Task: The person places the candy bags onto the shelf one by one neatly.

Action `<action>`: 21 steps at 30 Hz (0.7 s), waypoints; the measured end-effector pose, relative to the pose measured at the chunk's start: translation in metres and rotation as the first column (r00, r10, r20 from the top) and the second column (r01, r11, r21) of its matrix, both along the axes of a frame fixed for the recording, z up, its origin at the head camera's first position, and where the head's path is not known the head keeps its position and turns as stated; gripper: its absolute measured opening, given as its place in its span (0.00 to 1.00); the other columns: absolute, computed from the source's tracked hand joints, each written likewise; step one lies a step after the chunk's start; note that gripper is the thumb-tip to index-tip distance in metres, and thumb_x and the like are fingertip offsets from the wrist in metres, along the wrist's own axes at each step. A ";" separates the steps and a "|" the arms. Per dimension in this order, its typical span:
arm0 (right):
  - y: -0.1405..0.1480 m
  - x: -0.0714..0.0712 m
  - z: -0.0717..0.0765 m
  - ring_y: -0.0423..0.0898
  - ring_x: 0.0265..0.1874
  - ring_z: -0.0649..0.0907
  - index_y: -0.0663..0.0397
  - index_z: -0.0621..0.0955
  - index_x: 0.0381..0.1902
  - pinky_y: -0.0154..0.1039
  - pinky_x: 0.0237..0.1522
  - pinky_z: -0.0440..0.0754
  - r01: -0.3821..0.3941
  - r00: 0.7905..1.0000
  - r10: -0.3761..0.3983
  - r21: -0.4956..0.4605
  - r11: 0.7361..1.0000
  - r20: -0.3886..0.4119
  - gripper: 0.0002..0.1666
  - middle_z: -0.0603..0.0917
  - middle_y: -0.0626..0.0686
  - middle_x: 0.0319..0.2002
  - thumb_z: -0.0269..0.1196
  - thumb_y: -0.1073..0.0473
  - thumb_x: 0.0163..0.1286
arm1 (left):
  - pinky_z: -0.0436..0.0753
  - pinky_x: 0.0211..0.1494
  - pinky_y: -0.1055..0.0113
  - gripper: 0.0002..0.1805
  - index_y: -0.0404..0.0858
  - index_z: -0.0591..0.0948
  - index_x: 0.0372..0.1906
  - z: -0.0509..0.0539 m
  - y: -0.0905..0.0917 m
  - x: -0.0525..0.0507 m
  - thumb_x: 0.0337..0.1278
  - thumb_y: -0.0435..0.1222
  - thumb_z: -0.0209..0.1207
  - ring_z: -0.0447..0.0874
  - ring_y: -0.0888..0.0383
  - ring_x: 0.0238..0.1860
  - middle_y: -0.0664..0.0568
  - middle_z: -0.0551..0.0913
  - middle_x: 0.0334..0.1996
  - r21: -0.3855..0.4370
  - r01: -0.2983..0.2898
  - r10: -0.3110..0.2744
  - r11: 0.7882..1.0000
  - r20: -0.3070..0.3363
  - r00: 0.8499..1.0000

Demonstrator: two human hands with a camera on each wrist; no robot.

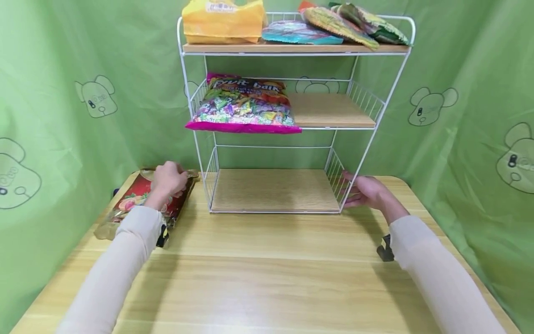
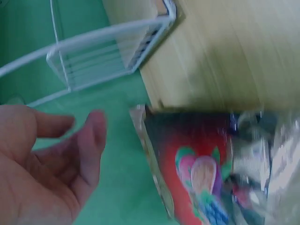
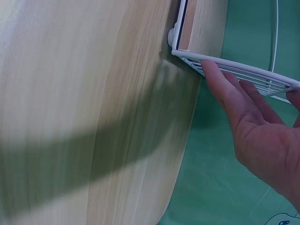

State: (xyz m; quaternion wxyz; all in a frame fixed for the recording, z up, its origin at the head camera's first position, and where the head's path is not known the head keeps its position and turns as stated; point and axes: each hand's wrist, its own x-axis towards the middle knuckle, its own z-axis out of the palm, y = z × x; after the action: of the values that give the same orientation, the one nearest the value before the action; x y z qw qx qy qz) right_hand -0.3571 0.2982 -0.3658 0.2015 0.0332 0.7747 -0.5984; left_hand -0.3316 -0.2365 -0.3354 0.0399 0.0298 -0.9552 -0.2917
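Note:
My left hand (image 1: 168,181) is over a red and brown snack bag (image 1: 135,197) lying at the table's left. In the left wrist view the fingers are bent loosely with a gap to the thumb, and the bag (image 2: 187,150), printed with fruit, lies apart from them. Right of the bag stands a white wire rack (image 1: 273,190) with three wooden shelves. Against its lower right side rests my right hand (image 1: 367,190). Its fairly straight fingers touch the wire side panel (image 3: 234,70) from outside; the thumb is partly cut off in the right wrist view.
A fruit candy bag (image 1: 250,104) lies on the middle shelf's left, overhanging its front. On the top shelf are a yellow bag (image 1: 223,23), a blue packet (image 1: 298,32) and more packets (image 1: 342,23). Green curtains (image 1: 50,69) surround the wooden table (image 1: 267,269).

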 end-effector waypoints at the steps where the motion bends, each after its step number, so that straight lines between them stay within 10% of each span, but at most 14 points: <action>1: 0.000 0.001 0.000 0.65 0.49 0.86 0.69 0.53 0.77 0.58 0.62 0.83 -0.001 1.000 0.001 0.002 1.000 0.000 0.44 0.76 0.72 0.60 0.47 0.40 0.82 | 0.88 0.29 0.57 0.15 0.32 0.84 0.46 0.001 -0.005 0.002 0.65 0.35 0.52 0.87 0.39 0.37 0.35 0.87 0.36 -0.043 -0.036 0.035 0.998 -0.024 0.999; 6: 0.001 0.003 -0.001 0.68 0.53 0.84 0.70 0.54 0.77 0.58 0.62 0.83 0.001 1.000 -0.001 0.001 1.000 -0.006 0.45 0.68 0.76 0.66 0.48 0.39 0.81 | 0.77 0.43 0.49 0.09 0.32 0.75 0.35 0.001 -0.030 0.011 0.47 0.31 0.51 0.72 0.34 0.46 0.35 0.76 0.36 -0.179 -0.101 0.097 0.979 -0.030 0.995; 11: 0.001 0.003 0.002 0.66 0.52 0.85 0.68 0.56 0.77 0.58 0.62 0.83 0.009 1.000 -0.009 0.005 1.000 -0.009 0.44 0.77 0.71 0.60 0.48 0.39 0.81 | 0.64 0.61 0.36 0.31 0.27 0.72 0.60 -0.011 -0.051 0.018 0.44 0.31 0.58 0.56 0.27 0.59 0.22 0.64 0.56 -0.121 -0.143 0.148 0.982 0.029 0.989; 21: 0.000 0.004 -0.001 0.67 0.52 0.85 0.68 0.56 0.77 0.57 0.61 0.84 0.018 1.000 -0.018 0.007 1.000 -0.008 0.44 0.81 0.62 0.52 0.49 0.39 0.81 | 0.57 0.69 0.24 0.49 0.39 0.46 0.81 -0.040 -0.069 0.023 0.67 0.54 0.58 0.46 0.19 0.67 0.14 0.43 0.69 -0.135 -0.134 0.148 0.982 0.096 0.984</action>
State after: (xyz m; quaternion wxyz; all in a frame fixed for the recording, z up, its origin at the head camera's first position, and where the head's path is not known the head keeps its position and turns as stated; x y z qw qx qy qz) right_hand -0.3526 0.2985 -0.3666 0.1929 0.0387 0.7774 -0.5975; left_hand -0.3083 -0.3051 -0.3752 0.0117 0.1103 -0.9681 -0.2245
